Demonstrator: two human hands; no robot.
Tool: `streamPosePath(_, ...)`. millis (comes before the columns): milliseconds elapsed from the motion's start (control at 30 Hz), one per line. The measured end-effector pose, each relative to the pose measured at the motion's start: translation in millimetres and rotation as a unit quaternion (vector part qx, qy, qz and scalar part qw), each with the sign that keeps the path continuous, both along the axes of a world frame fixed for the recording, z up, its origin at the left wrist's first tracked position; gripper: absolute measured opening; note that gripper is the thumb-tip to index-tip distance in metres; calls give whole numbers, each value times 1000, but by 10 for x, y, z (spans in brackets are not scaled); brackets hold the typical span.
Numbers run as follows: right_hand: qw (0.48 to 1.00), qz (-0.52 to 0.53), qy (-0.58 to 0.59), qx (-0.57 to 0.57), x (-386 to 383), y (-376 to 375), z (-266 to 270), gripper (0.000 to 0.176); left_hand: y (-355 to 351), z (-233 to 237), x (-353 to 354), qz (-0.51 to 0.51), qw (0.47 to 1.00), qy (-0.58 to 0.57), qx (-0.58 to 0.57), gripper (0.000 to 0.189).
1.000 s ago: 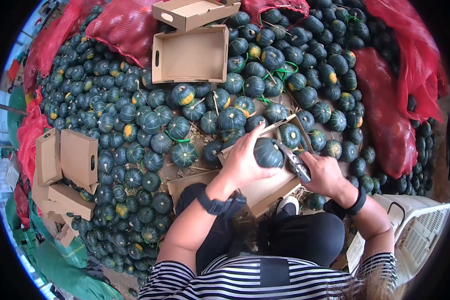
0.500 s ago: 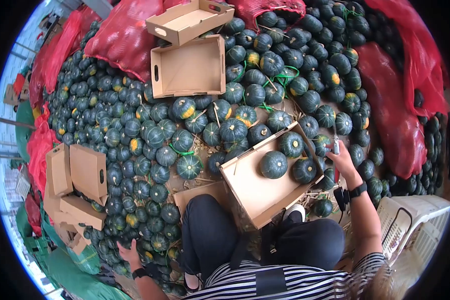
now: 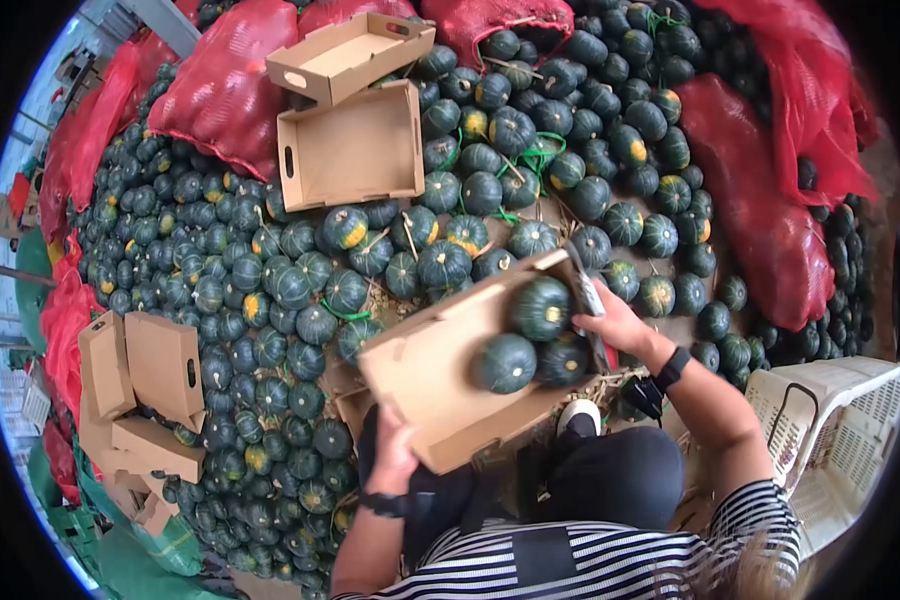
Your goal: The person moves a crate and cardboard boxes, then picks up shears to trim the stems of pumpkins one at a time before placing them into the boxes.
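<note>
A cardboard box (image 3: 435, 375) is tilted above my lap, with three dark green pumpkins (image 3: 504, 362) gathered at its right end. My left hand (image 3: 396, 446) grips the box at its lower left corner. At the right end, my right hand (image 3: 615, 322) is closed round the box edge, its thumb over the rim beside the pumpkins. A red and silver tool shows partly between that hand and the box; how it is held is hard to make out.
Piled pumpkins (image 3: 270, 350) spread ahead and left. Two empty boxes (image 3: 350, 150) lie on the pile, with more cardboard (image 3: 160, 365) at left. Red net sacks (image 3: 760, 200) stand behind and right. A white crate (image 3: 840, 400) is at my right.
My left hand has come from the pumpkins at lower left onto the box. My right hand has moved to the box's right end. The box is shifted left and turned, and looks raised.
</note>
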State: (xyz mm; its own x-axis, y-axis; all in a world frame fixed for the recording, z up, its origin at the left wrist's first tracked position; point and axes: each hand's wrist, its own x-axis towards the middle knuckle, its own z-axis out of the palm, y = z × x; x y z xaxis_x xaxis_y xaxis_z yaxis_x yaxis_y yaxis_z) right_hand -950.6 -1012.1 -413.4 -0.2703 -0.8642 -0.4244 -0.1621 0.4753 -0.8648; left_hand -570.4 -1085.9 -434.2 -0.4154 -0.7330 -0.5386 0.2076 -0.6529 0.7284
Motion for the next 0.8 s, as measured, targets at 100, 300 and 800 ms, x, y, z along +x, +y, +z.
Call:
streamPosePath(100, 947, 155, -272, -71, 466, -569, 426, 39, -64, 305, 984, 96, 995, -40, 7, 65)
streamPosePath(300, 919, 381, 52, -91, 1010, -1185, 541, 52, 927, 685, 3342, 312, 948, -59, -33, 69)
streamPosePath(800, 915, -376, 139, 51, -440, 1501, -559, 40, -765, 641, 2469, 165, 742, -592, -269, 49)
